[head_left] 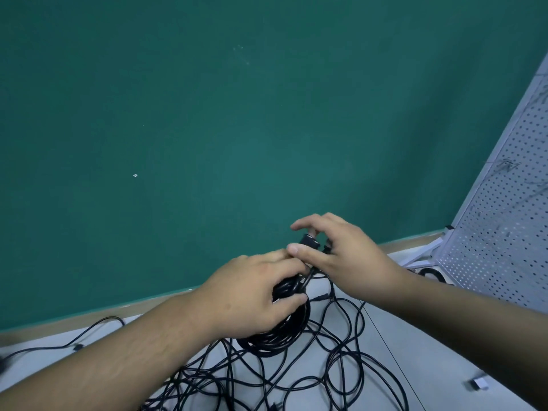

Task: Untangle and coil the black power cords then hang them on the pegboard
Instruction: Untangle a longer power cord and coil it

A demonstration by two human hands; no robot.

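My left hand (252, 295) grips a coiled bundle of black power cord (281, 333) held above the table, fingers wrapped around the top of the loops. Just beyond it, my right hand (335, 247) pinches the cord's black plug end (310, 241) between thumb and fingers, close against my left fingertips. Below both hands a loose tangle of black cords (296, 378) spreads over the white table (430, 351). The white pegboard (498, 232) stands at the right, leaning back, with thin wire hooks on it.
A green wall fills the view behind the table. One more black cord (89, 330) trails off to the left. A dark coil (430, 274) lies at the pegboard's foot. A small grey and white object (479, 391) sits near the table's right front.
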